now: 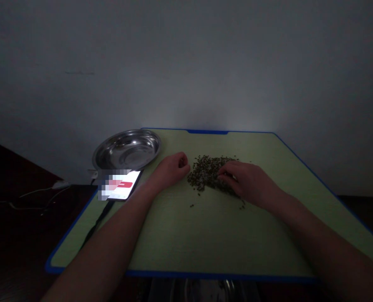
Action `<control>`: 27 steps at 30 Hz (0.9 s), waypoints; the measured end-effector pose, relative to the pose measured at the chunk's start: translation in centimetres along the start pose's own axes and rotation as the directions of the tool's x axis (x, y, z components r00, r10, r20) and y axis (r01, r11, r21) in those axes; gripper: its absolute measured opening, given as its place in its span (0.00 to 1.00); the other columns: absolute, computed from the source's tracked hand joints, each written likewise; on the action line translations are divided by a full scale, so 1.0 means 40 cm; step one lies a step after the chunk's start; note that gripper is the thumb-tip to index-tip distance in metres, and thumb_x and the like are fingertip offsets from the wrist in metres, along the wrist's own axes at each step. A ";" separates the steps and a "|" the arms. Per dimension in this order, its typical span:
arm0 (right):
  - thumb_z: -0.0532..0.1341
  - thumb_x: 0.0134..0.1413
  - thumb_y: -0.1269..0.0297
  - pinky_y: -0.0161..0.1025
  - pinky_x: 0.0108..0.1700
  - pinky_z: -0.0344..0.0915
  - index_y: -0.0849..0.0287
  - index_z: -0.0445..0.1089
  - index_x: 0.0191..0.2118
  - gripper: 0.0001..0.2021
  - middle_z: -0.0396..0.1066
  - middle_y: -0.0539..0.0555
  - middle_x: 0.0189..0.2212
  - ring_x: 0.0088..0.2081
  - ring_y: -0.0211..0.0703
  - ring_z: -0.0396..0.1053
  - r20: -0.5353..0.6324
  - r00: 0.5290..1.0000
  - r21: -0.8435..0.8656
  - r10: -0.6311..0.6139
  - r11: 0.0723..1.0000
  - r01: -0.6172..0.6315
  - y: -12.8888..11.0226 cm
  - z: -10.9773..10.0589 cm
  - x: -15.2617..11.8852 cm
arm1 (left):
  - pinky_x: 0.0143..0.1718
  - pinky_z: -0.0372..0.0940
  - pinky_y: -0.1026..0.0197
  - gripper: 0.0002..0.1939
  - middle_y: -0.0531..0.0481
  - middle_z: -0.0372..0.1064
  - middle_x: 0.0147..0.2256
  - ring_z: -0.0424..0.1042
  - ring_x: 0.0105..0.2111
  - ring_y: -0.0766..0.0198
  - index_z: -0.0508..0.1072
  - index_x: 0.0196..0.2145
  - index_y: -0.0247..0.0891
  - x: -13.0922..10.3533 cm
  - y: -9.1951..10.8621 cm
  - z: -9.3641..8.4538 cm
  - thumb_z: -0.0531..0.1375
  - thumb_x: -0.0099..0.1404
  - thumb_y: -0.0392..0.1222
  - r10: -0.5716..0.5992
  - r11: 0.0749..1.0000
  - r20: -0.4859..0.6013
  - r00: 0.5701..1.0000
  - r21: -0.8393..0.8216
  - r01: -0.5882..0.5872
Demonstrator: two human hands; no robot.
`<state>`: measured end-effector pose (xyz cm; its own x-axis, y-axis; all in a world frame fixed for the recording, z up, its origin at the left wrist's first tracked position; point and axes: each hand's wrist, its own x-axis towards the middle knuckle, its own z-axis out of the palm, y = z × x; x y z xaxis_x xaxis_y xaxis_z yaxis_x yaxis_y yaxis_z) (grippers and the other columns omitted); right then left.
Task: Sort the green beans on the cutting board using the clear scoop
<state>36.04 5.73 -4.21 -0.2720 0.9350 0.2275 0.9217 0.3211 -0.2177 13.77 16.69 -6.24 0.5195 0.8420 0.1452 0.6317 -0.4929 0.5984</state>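
A loose pile of small dark seeds or beans (pixel 202 170) lies spread on the green tabletop (pixel 224 239); their exact kind is too small to make out. At the pile's left edge rests my left hand (pixel 175 167), its fingers curled into a loose fist with a dark hollow whose contents I cannot make out. My right hand (pixel 244 180) is over the right side of the pile, thumb and fingertips brought together in a pinch. Whatever sits between those fingertips is too small to name. Part of the pile is hidden behind this hand.
A wide steel basin (pixel 133 149) stands at the table's back left corner. In front of it lies a lit phone (pixel 123 184), with a black strap (pixel 100 218) nearby. White cables (pixel 48 191) hang at the left. Behind the table rises a grey wall (pixel 205 63).
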 end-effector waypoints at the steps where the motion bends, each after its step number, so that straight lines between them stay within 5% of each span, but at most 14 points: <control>1: 0.56 0.62 0.66 0.40 0.34 0.60 0.58 0.71 0.37 0.07 0.74 0.53 0.33 0.33 0.44 0.70 -0.017 1.000 0.007 -0.007 1.000 0.007 0.004 0.001 0.000 | 0.27 0.54 0.61 0.03 0.52 0.66 0.25 0.62 0.25 0.66 0.65 0.27 0.38 0.000 0.000 0.000 0.56 0.57 0.39 0.003 1.000 0.002 1.000 -0.001 -0.003; 8: 0.57 0.63 0.65 0.39 0.36 0.61 0.59 0.72 0.37 0.07 0.73 0.52 0.33 0.34 0.42 0.69 -0.088 0.991 0.084 -0.102 0.990 0.109 -0.027 0.011 0.007 | 0.26 0.53 0.61 0.03 0.53 0.66 0.24 0.62 0.24 0.66 0.64 0.26 0.39 0.001 -0.003 0.003 0.56 0.57 0.39 0.007 1.000 -0.004 1.000 0.002 -0.007; 14: 0.55 0.64 0.64 0.38 0.30 0.58 0.60 0.74 0.38 0.11 0.73 0.54 0.34 0.31 0.42 0.70 -0.170 0.978 -0.057 -0.121 0.992 0.113 -0.051 0.031 0.017 | 0.27 0.53 0.61 0.03 0.53 0.65 0.24 0.61 0.24 0.66 0.64 0.26 0.39 0.002 -0.003 0.002 0.56 0.57 0.39 0.016 1.000 0.003 1.000 0.001 -0.016; 21: 0.53 0.66 0.63 0.37 0.26 0.51 0.58 0.75 0.37 0.14 0.73 0.51 0.30 0.27 0.38 0.68 -0.085 0.950 -0.114 -0.300 0.950 0.290 -0.082 0.012 -0.003 | 0.27 0.53 0.62 0.03 0.53 0.65 0.25 0.62 0.25 0.66 0.65 0.27 0.39 -0.001 0.002 0.001 0.56 0.57 0.39 0.014 1.000 -0.003 1.000 0.003 -0.014; 27: 0.52 0.67 0.62 0.37 0.27 0.51 0.58 0.75 0.37 0.14 0.74 0.52 0.32 0.29 0.38 0.67 -0.130 0.960 -0.113 -0.248 0.966 0.234 -0.070 0.017 0.006 | 0.28 0.54 0.61 0.03 0.53 0.66 0.25 0.61 0.25 0.66 0.64 0.26 0.39 0.001 0.002 0.001 0.56 0.56 0.39 0.012 1.000 0.005 1.000 -0.005 -0.012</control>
<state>33.19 5.16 -4.21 -0.4536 0.7983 0.3962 0.8576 0.5118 -0.0495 13.87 16.66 -6.23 0.5302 0.8348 0.1486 0.6224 -0.5021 0.6004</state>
